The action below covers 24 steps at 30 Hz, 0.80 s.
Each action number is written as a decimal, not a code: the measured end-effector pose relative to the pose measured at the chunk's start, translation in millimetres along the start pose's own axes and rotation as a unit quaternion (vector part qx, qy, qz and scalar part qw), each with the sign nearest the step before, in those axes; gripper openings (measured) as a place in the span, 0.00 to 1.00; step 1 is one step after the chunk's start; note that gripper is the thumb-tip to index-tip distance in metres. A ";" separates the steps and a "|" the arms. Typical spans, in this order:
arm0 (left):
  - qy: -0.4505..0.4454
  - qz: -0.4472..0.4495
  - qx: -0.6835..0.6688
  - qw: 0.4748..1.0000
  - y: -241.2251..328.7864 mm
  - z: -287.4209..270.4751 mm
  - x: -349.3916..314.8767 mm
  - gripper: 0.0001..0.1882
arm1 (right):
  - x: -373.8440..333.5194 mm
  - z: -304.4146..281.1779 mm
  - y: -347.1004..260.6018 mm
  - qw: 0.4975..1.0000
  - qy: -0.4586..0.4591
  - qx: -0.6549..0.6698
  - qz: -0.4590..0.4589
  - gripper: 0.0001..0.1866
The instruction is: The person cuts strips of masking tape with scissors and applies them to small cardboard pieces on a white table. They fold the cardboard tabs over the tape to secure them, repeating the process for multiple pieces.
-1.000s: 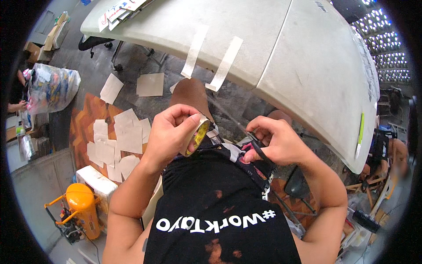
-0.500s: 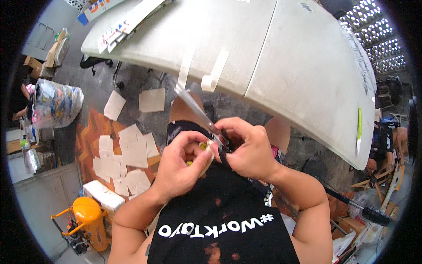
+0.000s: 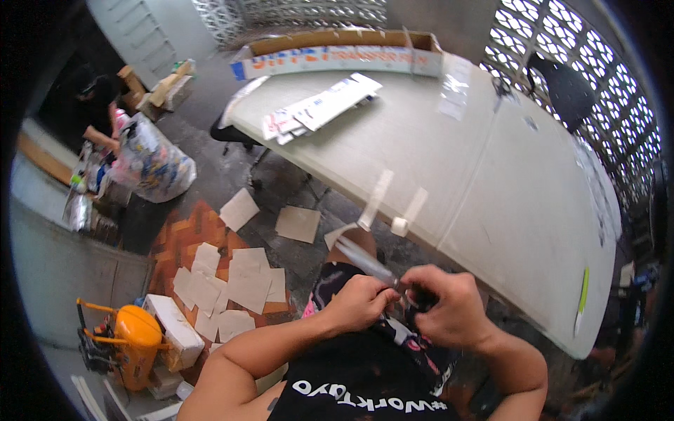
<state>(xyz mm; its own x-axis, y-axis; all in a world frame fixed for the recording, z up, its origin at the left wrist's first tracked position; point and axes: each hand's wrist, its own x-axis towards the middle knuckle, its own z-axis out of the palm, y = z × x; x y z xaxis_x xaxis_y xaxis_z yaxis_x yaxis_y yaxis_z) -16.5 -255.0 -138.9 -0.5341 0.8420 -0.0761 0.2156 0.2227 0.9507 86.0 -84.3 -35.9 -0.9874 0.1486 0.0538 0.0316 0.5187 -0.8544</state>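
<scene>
My right hand (image 3: pixel 449 305) is closed round the dark handles of a pair of scissors (image 3: pixel 366 261). Their blades point up and left toward the table edge and are blurred. My left hand (image 3: pixel 361 303) is curled shut right beside the scissors' pivot. Whatever its fingers hold is hidden behind them. Two cream strips of tape hang from the near edge of the white table (image 3: pixel 519 210): a straight strip (image 3: pixel 376 200) and a second strip (image 3: pixel 415 207) with a curled lower end.
White printed pieces (image 3: pixel 323 109) and a long cardboard box (image 3: pixel 337 62) lie on the table, with a green pen (image 3: pixel 583 291) at right. Cardboard sheets (image 3: pixel 249 281) cover the floor at left, near an orange machine (image 3: pixel 137 337). A person (image 3: pixel 98 116) handles a full plastic bag (image 3: pixel 158 161).
My view has swung up and left, showing more of the table's far side. The cream-edged, yellowish thing seen in my left fingers is now out of sight. Both hands stay together at the scissors.
</scene>
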 end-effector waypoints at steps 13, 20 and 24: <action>0.075 0.222 0.084 0.968 7.5 -17.7 -21.5 0.13 | 21.6 -55.2 -12.8 0.997 0.051 0.045 0.041 0.18; 0.061 -0.007 0.170 0.983 25.8 -7.5 -8.2 0.23 | 38.2 -69.5 7.8 0.992 0.100 -0.077 0.000 0.17; 0.031 0.025 0.017 0.999 44.2 -12.0 -8.1 0.12 | 79.7 -94.0 51.6 0.990 0.093 -0.106 0.024 0.17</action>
<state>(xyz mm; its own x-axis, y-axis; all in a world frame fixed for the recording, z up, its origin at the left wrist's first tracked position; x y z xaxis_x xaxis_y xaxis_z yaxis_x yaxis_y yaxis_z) -12.5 -257.9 -92.6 -0.5710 0.8209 -0.0092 0.2700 0.1984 0.9422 23.5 33.4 -27.1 -0.9391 0.3195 0.1264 0.1295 0.6697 -0.7312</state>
